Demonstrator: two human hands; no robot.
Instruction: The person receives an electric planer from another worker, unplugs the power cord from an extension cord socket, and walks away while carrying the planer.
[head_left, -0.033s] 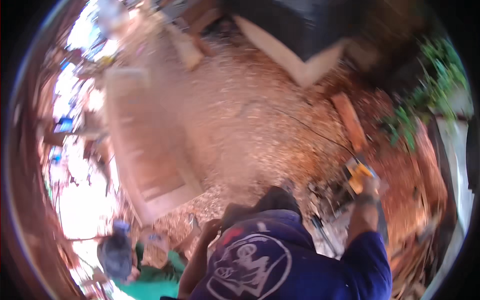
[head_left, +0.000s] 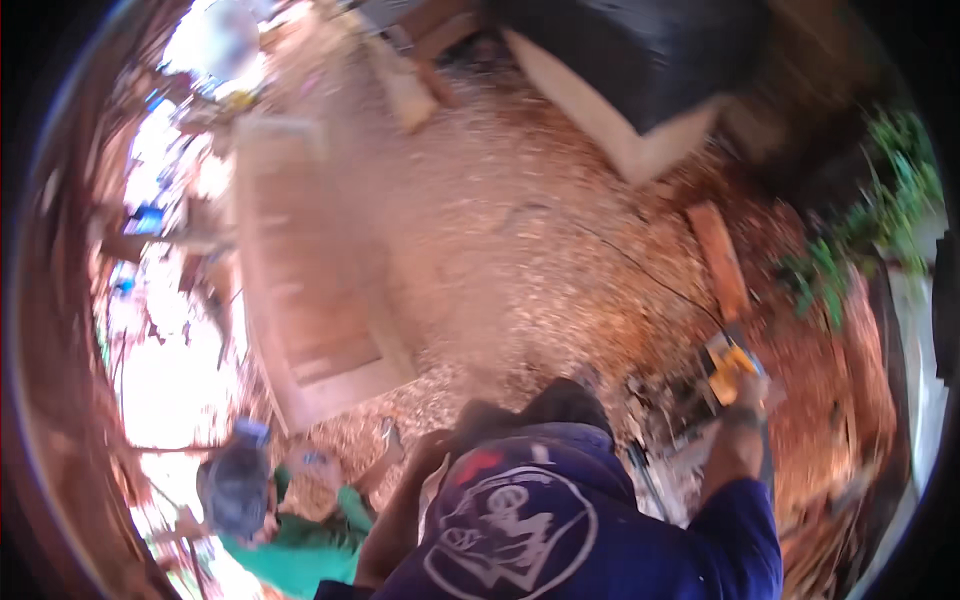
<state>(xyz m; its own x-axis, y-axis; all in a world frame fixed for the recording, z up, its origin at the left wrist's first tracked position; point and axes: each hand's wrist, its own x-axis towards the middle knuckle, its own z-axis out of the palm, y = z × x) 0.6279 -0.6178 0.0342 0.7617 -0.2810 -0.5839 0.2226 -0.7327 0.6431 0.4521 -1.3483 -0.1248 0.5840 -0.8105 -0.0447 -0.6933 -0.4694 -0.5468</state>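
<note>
Off to my right side, my right hand (head_left: 748, 394) is closed around the handle of a yellow and dark power tool (head_left: 727, 378), low over the ground. A thin dark cord (head_left: 655, 266) runs from the tool across the wood shavings. My left hand (head_left: 431, 446) is down close to my body on the left. Its fingers are hidden and blurred, so I cannot see whether they hold anything. Ahead on the left lies a large panelled wooden piece, like a door (head_left: 300, 255), its surface smeared by motion or dust.
A person in a green shirt (head_left: 290, 550) and dark cap is low at my left. A dark-topped block with pale sides (head_left: 650, 155) stands at the far right. A short reddish board (head_left: 718, 262) lies near the tool. Green plants (head_left: 890, 190) grow along the right edge.
The whole view has shifted a little, so the surroundings sit slightly farther right. My right hand keeps its grip on the power tool.
</note>
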